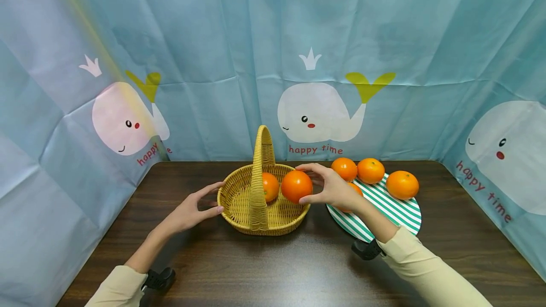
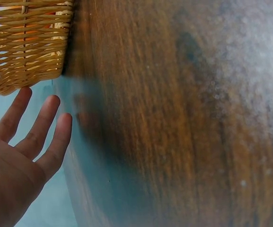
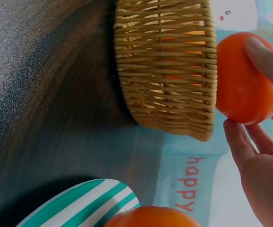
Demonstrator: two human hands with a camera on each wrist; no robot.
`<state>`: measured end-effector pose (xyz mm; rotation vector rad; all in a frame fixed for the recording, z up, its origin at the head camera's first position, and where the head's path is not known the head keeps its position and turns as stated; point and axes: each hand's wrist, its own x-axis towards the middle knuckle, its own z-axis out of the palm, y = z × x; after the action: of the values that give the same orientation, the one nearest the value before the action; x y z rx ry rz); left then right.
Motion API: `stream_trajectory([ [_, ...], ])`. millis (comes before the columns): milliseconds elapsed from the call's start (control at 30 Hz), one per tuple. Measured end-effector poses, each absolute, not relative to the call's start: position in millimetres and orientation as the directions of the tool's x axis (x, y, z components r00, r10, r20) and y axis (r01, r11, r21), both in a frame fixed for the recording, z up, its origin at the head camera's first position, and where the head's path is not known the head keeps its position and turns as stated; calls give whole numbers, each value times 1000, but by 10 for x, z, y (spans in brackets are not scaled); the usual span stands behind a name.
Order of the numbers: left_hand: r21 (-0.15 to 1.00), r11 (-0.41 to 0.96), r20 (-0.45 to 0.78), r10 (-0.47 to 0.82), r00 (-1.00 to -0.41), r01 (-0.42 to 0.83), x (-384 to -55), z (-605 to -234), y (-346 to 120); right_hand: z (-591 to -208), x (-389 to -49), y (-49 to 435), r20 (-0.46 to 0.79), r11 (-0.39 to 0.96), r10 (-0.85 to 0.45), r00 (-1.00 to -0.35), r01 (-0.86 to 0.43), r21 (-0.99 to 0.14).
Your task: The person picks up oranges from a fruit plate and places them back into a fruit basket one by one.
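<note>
A yellow wicker basket (image 1: 277,229) with a tall arched handle stands on the table. Inside it lies an orange (image 1: 270,187), partly hidden by the handle. My right hand (image 1: 334,189) grips another orange (image 1: 296,186) between thumb and fingers at the basket's right rim. The right wrist view shows this orange (image 3: 245,80) level with the rim, overlapping its edge. At the basket's left end is my left hand (image 1: 187,212), thumb and fingers spread and extended, fingertips against the rim. In the left wrist view its fingers (image 2: 42,123) reach out loosely beside the woven wall.
To the right lies a round green-and-white striped plate (image 1: 396,210). Several oranges (image 1: 402,185) sit on or around it, one partly hidden behind my right hand. The dark wooden table (image 1: 264,269) meets a light blue curtain (image 1: 213,108) with whale prints at the back and sides.
</note>
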<state>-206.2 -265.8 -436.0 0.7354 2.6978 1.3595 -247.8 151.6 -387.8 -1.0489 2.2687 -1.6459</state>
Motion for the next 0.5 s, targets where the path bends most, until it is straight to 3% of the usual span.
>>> stream_trajectory([
  [500,767,499,183,433,-883,403,-2053,-4353,-2660,-3944,-2483,1474,265,154,-655,-708,-469,-870],
])
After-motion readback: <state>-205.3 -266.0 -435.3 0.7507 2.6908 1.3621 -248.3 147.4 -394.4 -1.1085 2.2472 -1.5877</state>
